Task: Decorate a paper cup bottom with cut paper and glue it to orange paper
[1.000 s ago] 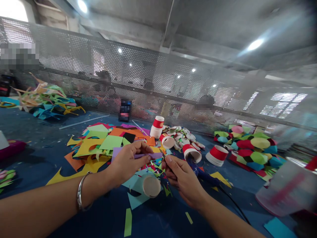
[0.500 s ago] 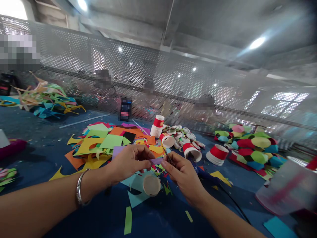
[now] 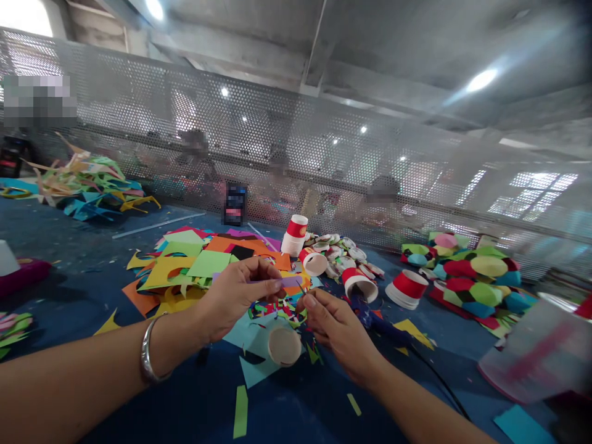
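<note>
My left hand (image 3: 250,287), a silver bangle at its wrist, pinches a small purple paper strip (image 3: 291,282) between thumb and fingers. Closed around a pair of small scissors is my right hand (image 3: 328,314). Only a thin blade of the scissors (image 3: 300,285) shows, at the strip's right end; the handles are hidden by the fingers. Below both hands, a round pale disc (image 3: 284,345), perhaps a paper cup's base, lies on light blue paper (image 3: 259,370). Tiny coloured paper scraps (image 3: 277,311) are scattered just behind it.
Coloured paper sheets (image 3: 176,271) are piled left of centre. Red-and-white paper cups (image 3: 407,288) stand and lie behind my right hand. A blue tool with a cord (image 3: 388,330) lies to the right, near a translucent container (image 3: 531,351). A perforated metal screen (image 3: 277,142) borders the table's back.
My hands have drawn slightly apart, the left moving up a little. The purple strip now points right from the left fingers, and the scissors' blade has tilted.
</note>
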`<state>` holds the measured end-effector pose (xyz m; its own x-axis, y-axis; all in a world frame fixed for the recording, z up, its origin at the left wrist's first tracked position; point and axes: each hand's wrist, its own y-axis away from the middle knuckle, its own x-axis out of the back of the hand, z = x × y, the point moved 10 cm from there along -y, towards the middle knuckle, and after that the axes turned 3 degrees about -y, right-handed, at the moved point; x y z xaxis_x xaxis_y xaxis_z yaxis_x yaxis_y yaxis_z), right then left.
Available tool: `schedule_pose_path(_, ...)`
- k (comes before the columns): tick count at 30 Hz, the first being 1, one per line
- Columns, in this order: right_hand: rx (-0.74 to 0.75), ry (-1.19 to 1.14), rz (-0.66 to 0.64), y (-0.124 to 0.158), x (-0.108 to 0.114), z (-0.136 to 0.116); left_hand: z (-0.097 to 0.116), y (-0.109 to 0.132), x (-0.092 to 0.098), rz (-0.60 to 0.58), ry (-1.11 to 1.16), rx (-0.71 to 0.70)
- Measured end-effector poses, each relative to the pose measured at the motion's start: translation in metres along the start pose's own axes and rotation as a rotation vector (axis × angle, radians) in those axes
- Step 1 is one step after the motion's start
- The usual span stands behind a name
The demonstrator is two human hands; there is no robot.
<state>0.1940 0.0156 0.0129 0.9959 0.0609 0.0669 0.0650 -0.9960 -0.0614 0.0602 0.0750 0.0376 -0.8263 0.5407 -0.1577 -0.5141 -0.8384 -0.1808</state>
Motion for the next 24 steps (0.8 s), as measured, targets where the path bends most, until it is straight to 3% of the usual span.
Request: schedule_pose_path(24, -0.009, -0.046, -0.082, 0.002, -0.006, 0.002, -0.005, 0.004, -0.014, -0.111, -0.055, 0.034)
